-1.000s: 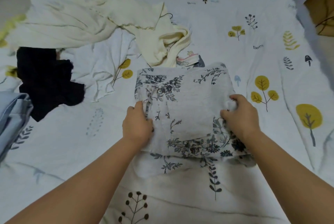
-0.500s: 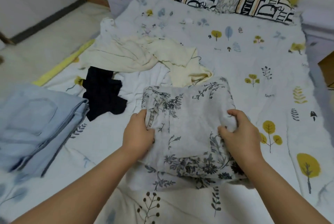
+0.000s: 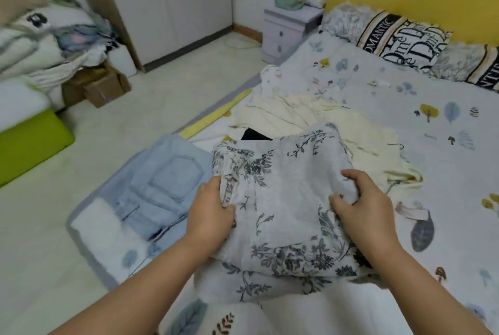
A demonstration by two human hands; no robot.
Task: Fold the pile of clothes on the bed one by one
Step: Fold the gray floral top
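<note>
head view: floral garment (image 3: pixel 283 199) is gripped at both sides by left hand (image 3: pixel 210 210) and right hand (image 3: pixel 361 205), fingers curled, above bed (image 3: pixel 445 172).

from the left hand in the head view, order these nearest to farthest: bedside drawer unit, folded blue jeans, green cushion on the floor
1. folded blue jeans, just left of the left hand, at the bed's edge
2. green cushion, far left on the floor
3. bedside drawer unit, at the back by the headboard
</note>
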